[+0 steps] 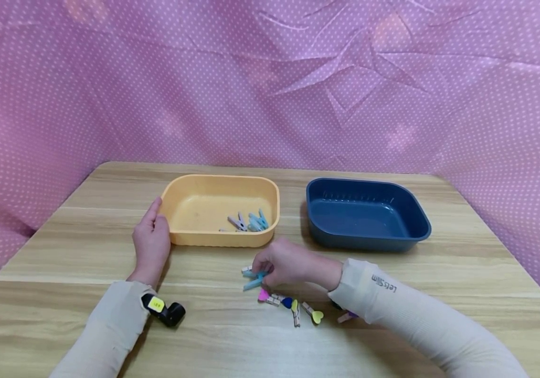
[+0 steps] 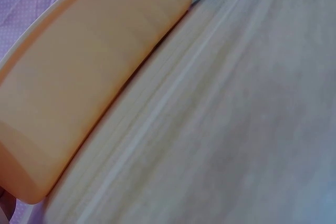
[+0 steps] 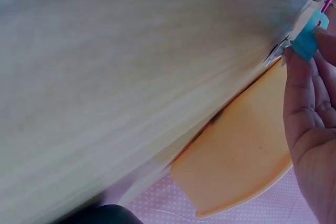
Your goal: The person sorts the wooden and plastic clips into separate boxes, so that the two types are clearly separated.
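My right hand [image 1: 286, 262] pinches a light blue clothespin [image 3: 306, 40] between thumb and fingers, low over the table in front of the yellow tub [image 1: 218, 239]. Part of the clothespin is hidden by the fingers in the head view. My left hand [image 1: 151, 244] rests against the tub's left end, fingers extended along its outer wall. Inside the tub, at its right side, lie a greyish purple clothespin [image 1: 237, 223] and light blue clothespins [image 1: 257, 222]. Just below the right hand are small wooden clothespins with hearts, among them a pink heart [image 1: 263, 295] and a yellow heart [image 1: 317, 316].
A dark blue tub [image 1: 369, 242] stands to the right of the yellow one, with a gap between them. Another wooden clothespin [image 1: 346, 317] lies partly under the right sleeve [image 1: 406, 304]. Pink dotted cloth [image 1: 270, 105] hangs behind the wooden table [image 1: 62, 252].
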The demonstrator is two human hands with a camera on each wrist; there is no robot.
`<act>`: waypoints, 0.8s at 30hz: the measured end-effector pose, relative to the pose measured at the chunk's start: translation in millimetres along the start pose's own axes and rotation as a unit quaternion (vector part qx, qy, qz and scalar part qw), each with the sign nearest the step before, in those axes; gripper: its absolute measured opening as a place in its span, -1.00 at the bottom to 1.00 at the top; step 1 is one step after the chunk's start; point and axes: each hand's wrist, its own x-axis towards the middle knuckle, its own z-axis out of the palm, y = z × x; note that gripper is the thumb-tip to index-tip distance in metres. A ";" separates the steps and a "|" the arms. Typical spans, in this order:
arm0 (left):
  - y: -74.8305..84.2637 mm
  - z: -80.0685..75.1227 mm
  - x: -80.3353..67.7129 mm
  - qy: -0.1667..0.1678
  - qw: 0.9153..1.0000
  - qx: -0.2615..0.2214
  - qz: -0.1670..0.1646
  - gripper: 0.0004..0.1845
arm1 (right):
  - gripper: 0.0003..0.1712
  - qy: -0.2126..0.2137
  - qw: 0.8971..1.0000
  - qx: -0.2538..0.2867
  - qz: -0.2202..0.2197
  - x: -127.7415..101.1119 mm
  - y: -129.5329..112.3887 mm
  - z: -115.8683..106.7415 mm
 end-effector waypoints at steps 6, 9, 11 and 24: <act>-0.2 0.2 0.6 -0.003 1.000 -0.001 -0.005 -0.53 | -0.81 0.020 1.000 0.007 -0.002 -0.5 1.8 -1.5; -0.3 0.1 0.8 0.002 1.000 -0.002 -0.004 -0.53 | -0.81 0.027 1.000 0.010 0.002 -1.1 1.7 -2.8; -0.5 0.2 0.9 0.005 1.000 -0.003 -0.003 -0.53 | -0.81 0.033 0.999 0.013 0.001 -1.5 2.3 -3.4; -1.7 -0.2 1.7 0.000 1.000 -0.003 0.002 -0.54 | -0.82 0.089 0.994 0.055 -0.012 -4.5 3.5 -8.3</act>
